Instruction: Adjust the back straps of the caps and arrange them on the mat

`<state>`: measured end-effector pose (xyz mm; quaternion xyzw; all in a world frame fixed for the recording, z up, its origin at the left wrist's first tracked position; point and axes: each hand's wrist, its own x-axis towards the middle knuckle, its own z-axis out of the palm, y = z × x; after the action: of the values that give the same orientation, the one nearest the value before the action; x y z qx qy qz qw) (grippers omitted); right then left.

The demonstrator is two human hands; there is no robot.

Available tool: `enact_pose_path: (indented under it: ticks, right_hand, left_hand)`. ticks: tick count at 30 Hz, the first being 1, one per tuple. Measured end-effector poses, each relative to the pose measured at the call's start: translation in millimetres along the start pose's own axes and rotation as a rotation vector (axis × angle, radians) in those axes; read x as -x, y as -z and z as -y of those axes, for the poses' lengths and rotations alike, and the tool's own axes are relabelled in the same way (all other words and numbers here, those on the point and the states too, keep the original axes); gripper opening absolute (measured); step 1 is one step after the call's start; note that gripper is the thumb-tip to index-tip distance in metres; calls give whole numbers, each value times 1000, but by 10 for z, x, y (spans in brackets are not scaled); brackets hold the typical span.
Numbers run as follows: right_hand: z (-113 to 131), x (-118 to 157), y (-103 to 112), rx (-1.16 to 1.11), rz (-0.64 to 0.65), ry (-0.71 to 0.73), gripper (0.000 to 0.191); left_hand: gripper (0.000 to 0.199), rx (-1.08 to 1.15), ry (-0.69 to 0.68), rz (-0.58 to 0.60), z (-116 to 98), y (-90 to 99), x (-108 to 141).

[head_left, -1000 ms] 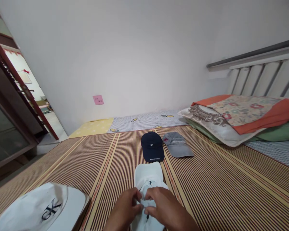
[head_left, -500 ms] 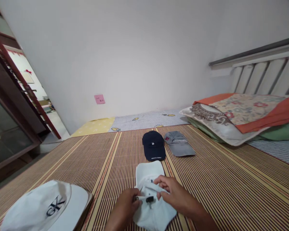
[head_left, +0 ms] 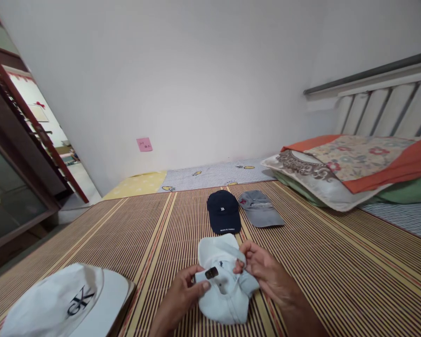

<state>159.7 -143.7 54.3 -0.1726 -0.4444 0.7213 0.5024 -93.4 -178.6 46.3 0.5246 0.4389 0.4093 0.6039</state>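
A pale, whitish-blue baseball cap lies on the striped mat with its brim pointing away from me and its back opening towards me. My left hand pinches the left side of its back strap, beside the dark metal buckle. Between the thumb and fingers of my right hand is the other, loose end of the strap, raised over the cap's right side. The two strap parts are apart. Just beyond the brim sit a navy cap and a grey cap, side by side.
A white cap with black letters stands at the near left. Pillows with an orange-edged floral cover lie at the right by the bed rails. The woven mat reaches a checked cloth along the wall, which bears a pink note.
My hands have moved apart, drawing the strap open. The buckle has shifted up and left, the loose end up and right. The cap's back opening shows wider.
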Motion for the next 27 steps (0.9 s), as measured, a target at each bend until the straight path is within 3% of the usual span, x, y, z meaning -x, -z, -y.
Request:
enact_pose_path:
  ticks: [5, 12, 20, 27]
  right_hand:
    - [94, 40, -2, -77, -8, 39, 42]
    - [62, 74, 55, 95, -28, -62, 39]
    - [28, -42, 52, 66, -214, 19, 44]
    - [-35, -72, 33, 234, -183, 16, 26]
  left_hand:
    - [40, 36, -51, -12, -6, 24, 19]
    - [44, -3, -34, 17, -23, -17, 12]
    - [49, 29, 7, 61, 16, -44, -4]
    - [48, -41, -23, 85, -31, -40, 36]
